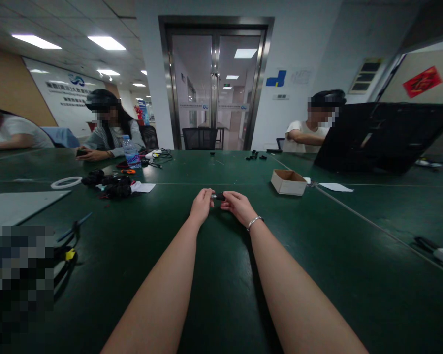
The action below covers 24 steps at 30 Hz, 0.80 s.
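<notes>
Black, small, stubby part (218,196) with pale metallic end toward left, pinched between both hands just above green table (317,255), mid-frame. Left hand (202,205) fingers curled closed on metallic end. Right hand (237,204), bracelet (254,222) at wrist, fingertips closed on black end. Finer detail too small to tell. Cardboard box (288,182) well apart, right.

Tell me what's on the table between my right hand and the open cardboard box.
Nothing: in the head view, bare green table runs from the right hand to the cardboard box.
</notes>
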### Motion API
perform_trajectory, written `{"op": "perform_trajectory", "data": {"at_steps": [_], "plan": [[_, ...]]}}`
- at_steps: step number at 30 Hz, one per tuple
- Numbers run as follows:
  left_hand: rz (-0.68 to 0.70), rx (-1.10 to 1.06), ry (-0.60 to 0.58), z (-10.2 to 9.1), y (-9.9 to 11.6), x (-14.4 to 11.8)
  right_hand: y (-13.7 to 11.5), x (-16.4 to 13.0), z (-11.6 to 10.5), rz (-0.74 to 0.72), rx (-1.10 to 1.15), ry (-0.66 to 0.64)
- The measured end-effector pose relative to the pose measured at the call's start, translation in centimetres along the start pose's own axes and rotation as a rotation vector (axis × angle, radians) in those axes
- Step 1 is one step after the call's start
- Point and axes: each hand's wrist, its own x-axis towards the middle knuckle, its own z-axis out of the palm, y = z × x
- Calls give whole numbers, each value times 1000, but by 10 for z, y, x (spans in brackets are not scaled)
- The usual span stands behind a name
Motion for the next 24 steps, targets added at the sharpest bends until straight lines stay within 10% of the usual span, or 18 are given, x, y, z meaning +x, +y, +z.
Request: {"op": "perform_trajectory", "data": {"at_steps": [24], "plan": [[-50,-35,-13,1,4,-3,-1,-2,0,6,10,-21]]}}
